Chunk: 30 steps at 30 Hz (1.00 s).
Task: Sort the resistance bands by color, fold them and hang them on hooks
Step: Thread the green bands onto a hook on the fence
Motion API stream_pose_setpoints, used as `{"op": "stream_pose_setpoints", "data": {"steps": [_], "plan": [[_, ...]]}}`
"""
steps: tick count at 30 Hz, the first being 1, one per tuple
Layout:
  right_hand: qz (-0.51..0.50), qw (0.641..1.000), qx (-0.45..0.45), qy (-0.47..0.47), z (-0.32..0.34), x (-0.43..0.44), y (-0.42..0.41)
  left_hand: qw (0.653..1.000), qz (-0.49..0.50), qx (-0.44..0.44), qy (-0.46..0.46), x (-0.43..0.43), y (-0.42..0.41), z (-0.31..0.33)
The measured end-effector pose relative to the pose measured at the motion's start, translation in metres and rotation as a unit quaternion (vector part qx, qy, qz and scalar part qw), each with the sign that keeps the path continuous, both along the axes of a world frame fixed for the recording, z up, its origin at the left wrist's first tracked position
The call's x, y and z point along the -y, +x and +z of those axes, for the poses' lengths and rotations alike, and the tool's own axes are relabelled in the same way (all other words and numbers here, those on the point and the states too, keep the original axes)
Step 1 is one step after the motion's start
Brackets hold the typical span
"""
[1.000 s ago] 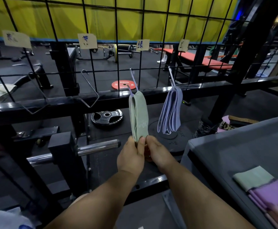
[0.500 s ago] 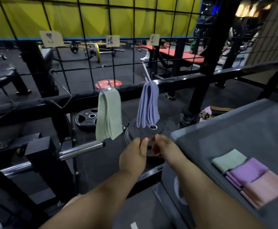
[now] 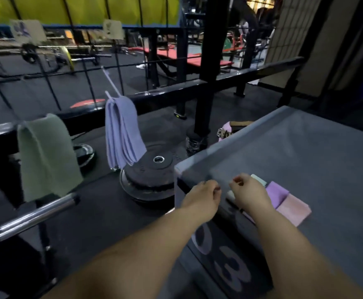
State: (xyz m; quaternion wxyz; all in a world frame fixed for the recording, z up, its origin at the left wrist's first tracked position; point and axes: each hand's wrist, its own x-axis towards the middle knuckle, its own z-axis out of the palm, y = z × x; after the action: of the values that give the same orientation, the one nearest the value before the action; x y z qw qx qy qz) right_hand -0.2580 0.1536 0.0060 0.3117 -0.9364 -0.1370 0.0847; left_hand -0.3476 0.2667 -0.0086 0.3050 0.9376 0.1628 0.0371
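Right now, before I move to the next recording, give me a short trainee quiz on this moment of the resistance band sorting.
1. True or false: the green bands hang to the left of the lavender bands.
2. What lies on the floor below the lavender bands? A) a kettlebell B) a black weight plate C) a bucket
3. Fill in: on the grey box, the right hand is over the folded green band; beside that lies the purple band, then the ___ one.
Key: 1 true; 2 B; 3 pink, the pink band.
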Motion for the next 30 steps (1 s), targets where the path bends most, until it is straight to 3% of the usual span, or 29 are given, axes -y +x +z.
{"op": "stream_pose_setpoints", "data": {"steps": [9,14,21,30], "plan": [[0.022,0.967,0.036,-0.253,-0.009,0.016,0.006,0.995,-0.002,-0.099,0.024,0.019,0.038,-0.012],[0.012,0.970,0.032,-0.240,-0.006,0.017,0.009,0.996,-0.022,-0.082,-0.016,0.016,0.042,-0.014],[-0.013,0.989,0.120,-0.081,0.003,0.016,0.004,0.993,-0.038,0.020,-0.106,0.006,0.032,-0.002],[0.016,0.981,0.073,0.182,0.026,-0.001,-0.027,0.981,-0.020,0.125,-0.144,-0.019,0.002,0.017]]}}
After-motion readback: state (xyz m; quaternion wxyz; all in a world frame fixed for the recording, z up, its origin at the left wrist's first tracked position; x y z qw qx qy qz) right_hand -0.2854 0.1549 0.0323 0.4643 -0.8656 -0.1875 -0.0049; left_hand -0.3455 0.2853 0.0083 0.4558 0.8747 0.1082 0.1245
